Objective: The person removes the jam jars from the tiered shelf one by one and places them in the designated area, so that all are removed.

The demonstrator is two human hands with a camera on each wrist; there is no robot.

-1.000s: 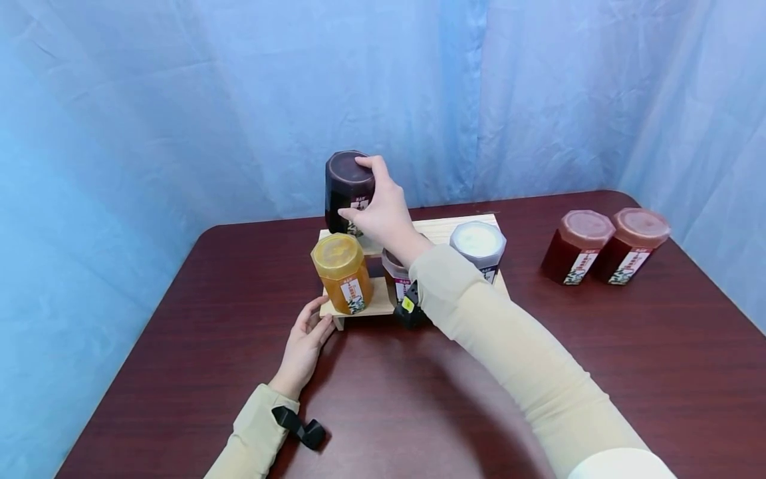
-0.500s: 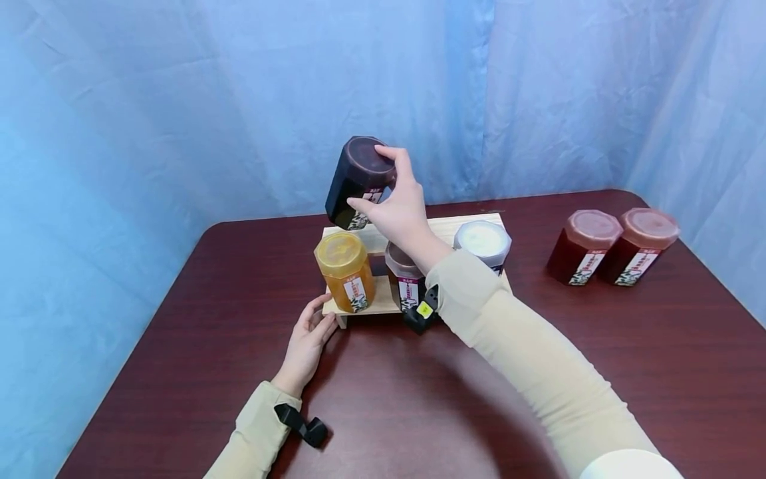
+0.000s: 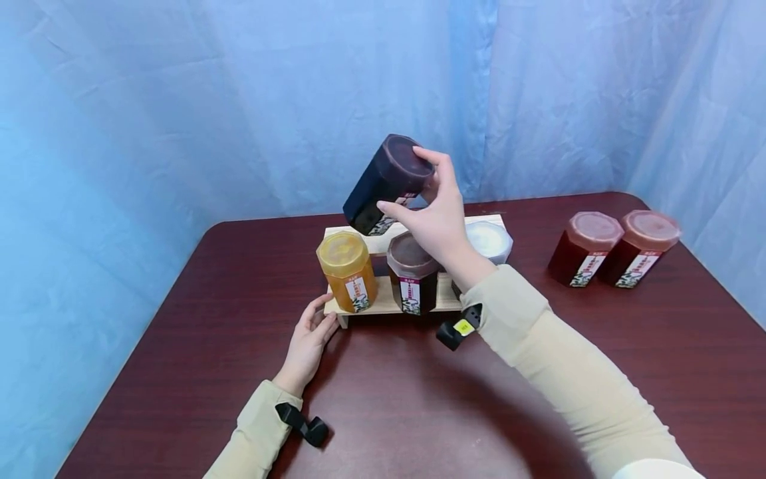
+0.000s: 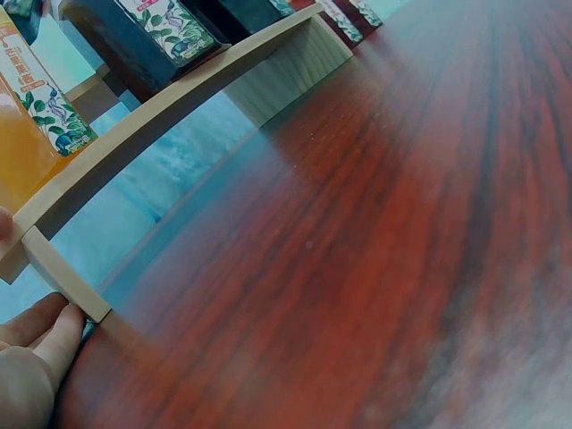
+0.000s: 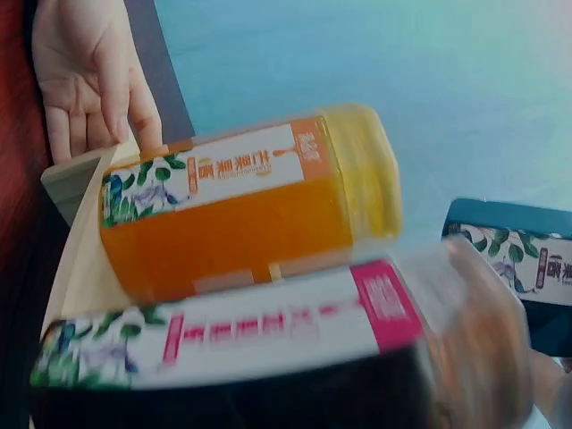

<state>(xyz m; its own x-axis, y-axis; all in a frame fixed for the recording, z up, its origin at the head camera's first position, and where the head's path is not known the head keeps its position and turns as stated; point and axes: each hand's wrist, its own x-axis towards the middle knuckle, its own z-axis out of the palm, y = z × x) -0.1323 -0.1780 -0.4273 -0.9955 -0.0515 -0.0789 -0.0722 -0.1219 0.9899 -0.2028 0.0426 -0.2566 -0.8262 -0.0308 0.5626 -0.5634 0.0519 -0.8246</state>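
In the head view my right hand (image 3: 439,219) holds a dark jar (image 3: 389,186) by its lid and side. The jar is tilted, raised above the back step of a small wooden rack (image 3: 383,303). My left hand (image 3: 306,349) grips the left front corner of the rack, fingertips at its leg in the left wrist view. On the front step stand an amber jar (image 3: 346,273) with a yellow lid and a brown jar (image 3: 413,273) with a pink-and-white label. A white-lidded jar (image 3: 492,241) is partly hidden behind my right wrist.
Two dark red jars (image 3: 585,247) with pinkish lids stand side by side at the right of the dark wooden table (image 3: 197,319). A blue curtain (image 3: 269,113) hangs along the back and sides.
My right hand has lifted the dark jar off the back step and carried it to the right, tilting it more. The left hand stays at the rack's corner.
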